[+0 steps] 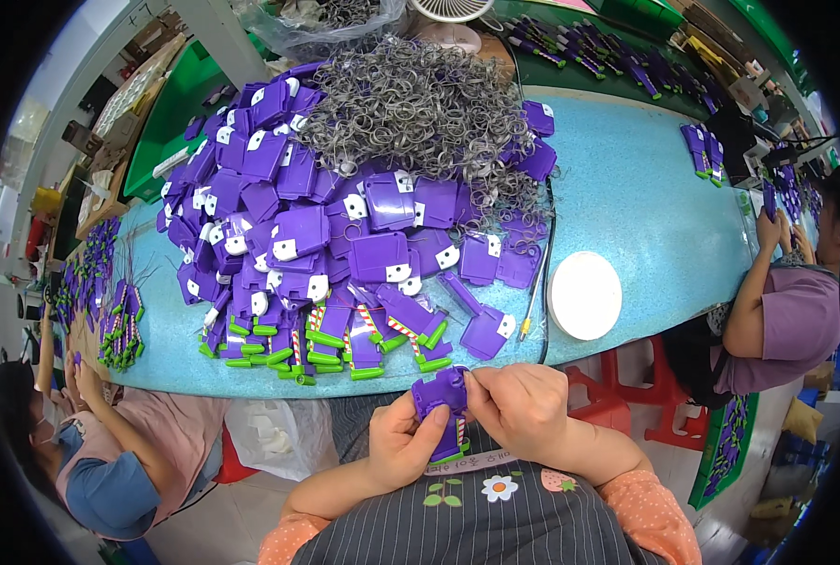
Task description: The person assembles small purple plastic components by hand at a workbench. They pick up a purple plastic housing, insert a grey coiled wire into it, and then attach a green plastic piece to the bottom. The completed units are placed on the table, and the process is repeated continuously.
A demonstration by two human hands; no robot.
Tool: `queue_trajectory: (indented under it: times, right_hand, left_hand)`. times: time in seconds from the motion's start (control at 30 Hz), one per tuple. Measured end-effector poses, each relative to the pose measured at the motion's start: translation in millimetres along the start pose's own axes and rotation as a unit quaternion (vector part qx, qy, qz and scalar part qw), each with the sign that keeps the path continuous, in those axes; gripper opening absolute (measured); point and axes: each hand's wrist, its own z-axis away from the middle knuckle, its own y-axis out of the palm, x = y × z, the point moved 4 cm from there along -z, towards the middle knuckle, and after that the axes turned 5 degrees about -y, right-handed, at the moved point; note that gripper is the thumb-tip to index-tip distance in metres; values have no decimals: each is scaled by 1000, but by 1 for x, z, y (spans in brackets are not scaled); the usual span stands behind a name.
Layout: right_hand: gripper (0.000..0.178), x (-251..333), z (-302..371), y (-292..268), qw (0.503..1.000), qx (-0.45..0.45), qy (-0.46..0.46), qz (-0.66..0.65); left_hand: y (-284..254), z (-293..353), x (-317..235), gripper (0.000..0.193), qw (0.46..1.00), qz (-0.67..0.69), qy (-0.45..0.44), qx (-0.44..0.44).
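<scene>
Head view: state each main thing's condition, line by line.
Purple part, held
Left hand, closed around it
Right hand, pinched shut at its edge
Purple pieces, heaped loosely
Grey coils, tangled in a pile
White disc, lying flat
White plastic bag, crumpled
Fan, cut off; spinning unclear

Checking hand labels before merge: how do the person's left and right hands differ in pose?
The left hand grips the purple part from its left side; the right hand is at the part's upper right edge.
The left hand's thumb lies across the part's face; the right hand's fingers are curled, tips bunched together. Whether those hold anything small, I can't tell.
Shared: both are bare and work at the same part.
</scene>
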Motion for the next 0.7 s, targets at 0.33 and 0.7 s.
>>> queue_trajectory:
  times: [0.33,0.7]
  right_hand:
    - [12,-4,3,7,999,1,20,-25]
    - [18,-79,-26,8,942,-60,236,-232]
  left_hand:
    - [-5,-1,-1,26,979,-196,57,-20]
    - [7,-3,-17,31,975,-84,-78,191]
